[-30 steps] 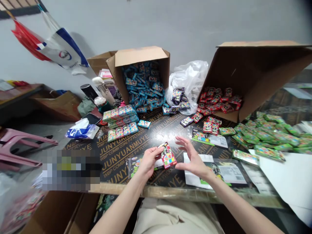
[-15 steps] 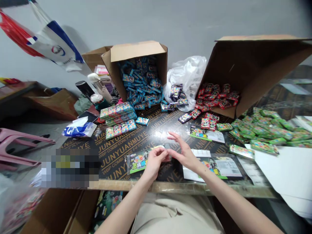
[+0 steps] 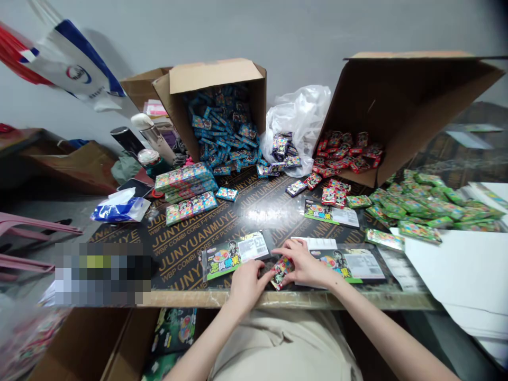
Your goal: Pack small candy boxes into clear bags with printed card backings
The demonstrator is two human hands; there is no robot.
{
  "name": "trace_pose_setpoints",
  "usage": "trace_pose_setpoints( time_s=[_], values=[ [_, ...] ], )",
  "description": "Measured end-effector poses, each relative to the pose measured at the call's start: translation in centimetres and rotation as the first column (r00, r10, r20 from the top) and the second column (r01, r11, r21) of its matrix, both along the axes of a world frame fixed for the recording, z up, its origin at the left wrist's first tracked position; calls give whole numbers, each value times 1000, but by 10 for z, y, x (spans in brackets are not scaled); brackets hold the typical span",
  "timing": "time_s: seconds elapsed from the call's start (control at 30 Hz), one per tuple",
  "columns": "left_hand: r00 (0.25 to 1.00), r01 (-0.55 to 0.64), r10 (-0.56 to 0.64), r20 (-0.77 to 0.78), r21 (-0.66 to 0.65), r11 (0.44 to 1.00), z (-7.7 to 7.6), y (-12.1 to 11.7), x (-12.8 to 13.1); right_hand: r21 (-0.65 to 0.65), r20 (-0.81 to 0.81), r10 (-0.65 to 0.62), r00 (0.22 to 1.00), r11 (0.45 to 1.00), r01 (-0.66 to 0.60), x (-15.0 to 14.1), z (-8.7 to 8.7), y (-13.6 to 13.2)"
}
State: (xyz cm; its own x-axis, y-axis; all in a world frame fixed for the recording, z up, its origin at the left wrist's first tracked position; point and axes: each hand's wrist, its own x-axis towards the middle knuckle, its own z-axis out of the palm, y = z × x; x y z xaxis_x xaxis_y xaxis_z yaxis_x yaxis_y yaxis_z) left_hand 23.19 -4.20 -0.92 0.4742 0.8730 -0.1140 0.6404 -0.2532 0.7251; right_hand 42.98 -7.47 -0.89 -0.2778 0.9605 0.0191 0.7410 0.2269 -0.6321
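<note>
Both my hands meet at the near edge of the dark printed board [image 3: 222, 233]. My left hand [image 3: 246, 283] and my right hand [image 3: 304, 262] each pinch a small red candy pack [image 3: 281, 271] held low over the board. A clear printed bag [image 3: 234, 254] with a green label lies just left of my left hand. Another flat printed bag [image 3: 349, 263] lies under and to the right of my right hand.
A tipped box of blue packs [image 3: 226, 127] stands at the back, a plastic bag of purple packs [image 3: 293, 132] beside it, a large tipped box with red packs [image 3: 381, 127] to the right. Green packs [image 3: 424, 206] pile at right. Stacked trays [image 3: 186, 185] sit left. White sheets [image 3: 456, 270] lie near right.
Both hands have come down and toward me, from holding the red pack up above the board to pressing it low by the near edge. The view has tilted slightly.
</note>
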Motion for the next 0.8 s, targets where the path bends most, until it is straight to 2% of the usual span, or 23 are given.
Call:
trace_pose_setpoints(
  time_s=[0.07, 0.1, 0.17, 0.2, 0.27, 0.33, 0.37, 0.43, 0.5, 0.57, 0.6, 0.63, 0.67, 0.7, 0.73, 0.77, 0.8],
  values=[
    [1000, 13, -12, -26, 19, 1000, 2, -2, 1, -36, -45, -5, 999, 999, 3, 0, 1, 3],
    [1000, 16, -16, -1, -12, 1000, 4, -2, 2, -52, -85, -22, 996, 998, 17, 1, 1, 4],
    [989, 12, 13, 146, -165, 986, 6, -2, 5, -84, -201, -105, 974, 992, 89, 0, 1, 5],
    [965, 11, 63, 256, -276, 961, 7, -1, 7, -108, -266, -164, 950, 984, 139, -2, 2, 5],
    [858, 28, 233, 457, -496, 868, 10, 4, 10, -160, -367, -269, 890, 961, 225, -5, 6, 5],
    [750, 69, 389, 535, -648, 759, 16, 12, 11, -132, -418, -286, 862, 958, 253, -6, 14, 3],
    [726, 94, 424, 542, -689, 718, 18, 16, 10, -73, -423, -250, 871, 967, 242, -6, 19, 2],
    [736, 158, 413, 537, -729, 666, 24, 24, 9, 70, -392, -116, 913, 985, 156, -4, 30, -1],
    [783, 220, 331, 527, -732, 645, 28, 31, 8, 147, -329, 48, 943, 989, 1, -3, 40, -3],
    [818, 247, 266, 511, -729, 639, 29, 36, 7, 154, -292, 157, 943, 981, -116, -3, 46, -4],
    [834, 233, 239, 497, -711, 664, 30, 38, 7, 155, -291, 175, 941, 979, -134, -4, 46, -3],
    [853, 192, 211, 478, -663, 724, 30, 41, 6, 158, -295, 164, 941, 980, -121, -5, 45, -3],
    [876, 126, 176, 450, -565, 815, 29, 45, 4, 161, -296, 129, 946, 983, -83, -5, 43, -1],
    [907, 56, 124, 403, -408, 911, 28, 48, 1, 169, -288, 75, 955, 985, -26, -5, 39, 1],
    [943, 8, 59, 327, -202, 979, 26, 53, -3, 179, -269, 2, 963, 983, 48, -4, 34, 3],
    [975, 6, -7, 224, 5, 1000, 23, 57, -7, 194, -239, -80, 968, 973, 128, -3, 29, 6],
    [992, 48, -66, 108, 159, 986, 19, 60, -12, 214, -203, -158, 966, 956, 201, -1, 23, 9]
  ],
)
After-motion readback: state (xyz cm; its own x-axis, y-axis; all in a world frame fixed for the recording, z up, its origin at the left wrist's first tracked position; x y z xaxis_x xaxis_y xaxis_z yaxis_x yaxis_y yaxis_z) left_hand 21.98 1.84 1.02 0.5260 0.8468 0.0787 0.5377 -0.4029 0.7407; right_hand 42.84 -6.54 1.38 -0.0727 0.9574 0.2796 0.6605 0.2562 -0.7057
